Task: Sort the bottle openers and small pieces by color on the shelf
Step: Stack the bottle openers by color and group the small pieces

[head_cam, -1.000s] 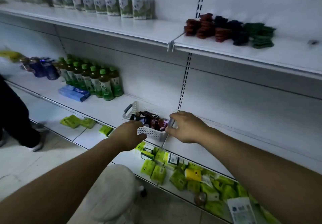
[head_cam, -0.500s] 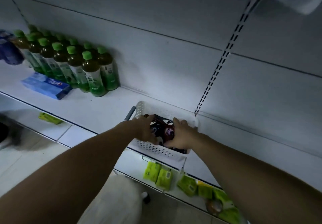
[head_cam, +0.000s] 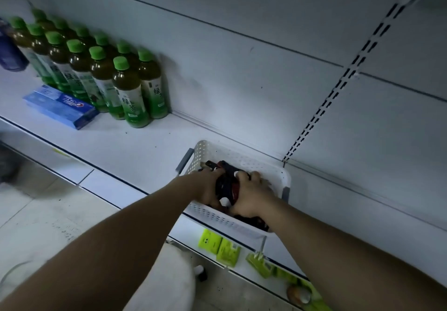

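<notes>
Two hands in one basket, head view only. Left hand and right hand both curl their fingers round a clump of dark pieces inside the white basket. The basket sits at the front edge of the shelf, and its near wall appears to overhang.

Risks, my read:
- Lifting a mixed handful sheds pieces over the edge onto the lower shelf.
- A sideways tug slides or tips the light basket off the smooth painted metal.
- Dim light makes black and dark red easy to mis-sort.

Basket: rigid perforated plastic, rounded corners, grey handles. Pieces: hard-looking, glossy, irregular, black and dark red with white spots. Cannot tell openers from small pieces.
</notes>
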{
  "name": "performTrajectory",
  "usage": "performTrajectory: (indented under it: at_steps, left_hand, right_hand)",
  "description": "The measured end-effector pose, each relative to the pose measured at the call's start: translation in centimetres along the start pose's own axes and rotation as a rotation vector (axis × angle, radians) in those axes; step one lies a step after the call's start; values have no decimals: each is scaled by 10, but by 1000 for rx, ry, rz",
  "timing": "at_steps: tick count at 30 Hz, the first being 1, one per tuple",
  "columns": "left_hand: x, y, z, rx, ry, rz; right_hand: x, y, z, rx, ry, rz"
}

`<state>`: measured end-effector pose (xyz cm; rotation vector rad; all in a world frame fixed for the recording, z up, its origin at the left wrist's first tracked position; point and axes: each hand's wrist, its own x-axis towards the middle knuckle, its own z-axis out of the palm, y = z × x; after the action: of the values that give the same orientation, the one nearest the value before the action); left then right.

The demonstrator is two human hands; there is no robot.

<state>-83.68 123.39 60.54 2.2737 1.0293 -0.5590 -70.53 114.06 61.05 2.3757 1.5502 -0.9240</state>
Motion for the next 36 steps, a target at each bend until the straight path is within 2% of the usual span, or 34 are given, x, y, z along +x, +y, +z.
performTrajectory:
  at_steps: [3, 7, 13, 22, 25, 32, 36]
  left_hand:
    - [-1, -2, 0, 0, 7, 33]
    - [-4, 1, 3, 81, -48, -5]
    - [-5, -3, -7, -37, -30, 51]
    - [-14, 0, -17, -131, 37, 145]
    - [-19, 0, -17, -151, 93, 149]
    - [-27, -6, -15, -441, 262, 109]
    - [-28, -6, -11, -459, 203, 69]
  right_hand:
    - [-4, -5, -2, -28, -52, -42]
    - [-1, -2, -3, 41, 65, -93]
    - [2, 1, 0, 87, 9, -165]
    - [-6, 20, -4, 431, 159, -246]
    - [-9, 21, -8, 481, 176, -245]
    - [-13, 21, -13, 668, 263, -182]
    - [-13, 18, -9, 655, 287, -159]
